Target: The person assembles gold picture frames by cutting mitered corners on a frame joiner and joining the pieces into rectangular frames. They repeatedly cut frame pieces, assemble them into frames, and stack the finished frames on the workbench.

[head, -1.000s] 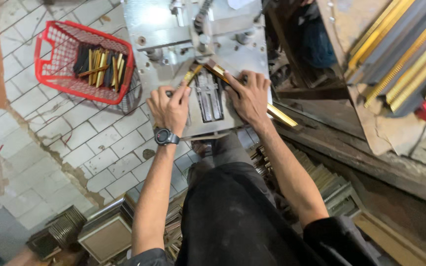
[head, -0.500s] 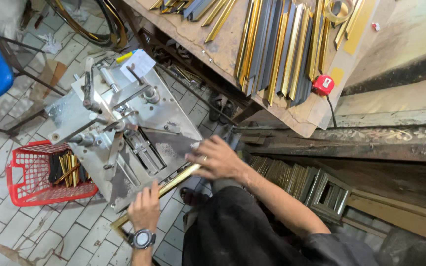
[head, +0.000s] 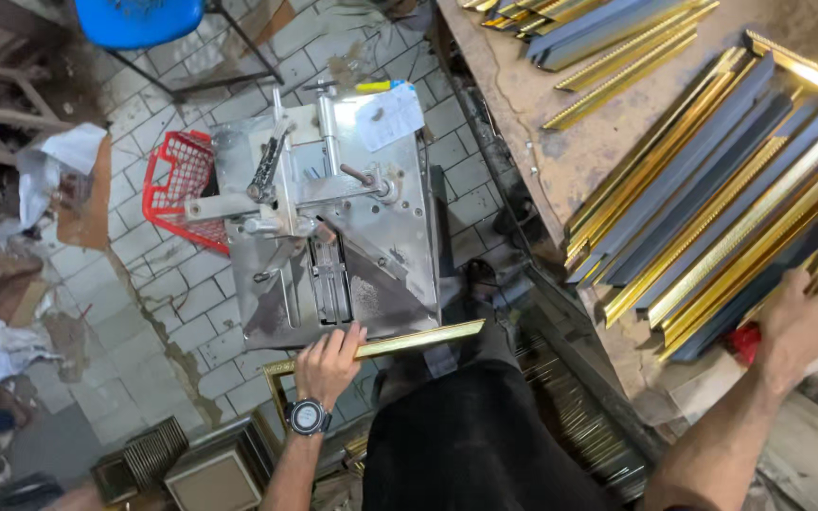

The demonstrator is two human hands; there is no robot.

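- Our left hand (head: 328, 364), with a dark wristwatch (head: 308, 416) on the wrist, closes around a gold frame moulding (head: 409, 341) at the near edge of the metal joining machine (head: 333, 227).
- The moulding lies along the machine's front edge and meets a second gold piece at a corner just beside our left hand.
- Our right hand (head: 802, 326) reaches out to the desk (head: 560, 123) and rests on the near ends of the stacked gold and dark blue mouldings (head: 721, 218); we cannot tell whether its fingers grip one.
- A small red object (head: 742, 343) sits just beside our right hand, partly hidden by it.
- More mouldings (head: 598, 38) lie at the far end of the desk.
- A red wire basket (head: 177, 194) stands on the tiled floor (head: 144, 284), partly behind the machine.
- A blue stool (head: 139, 19) stands beyond it.
- Finished small frames (head: 210, 473) are stacked on the floor near our left elbow.
- Our dark-clad lap (head: 475, 435) fills the space between both arms.
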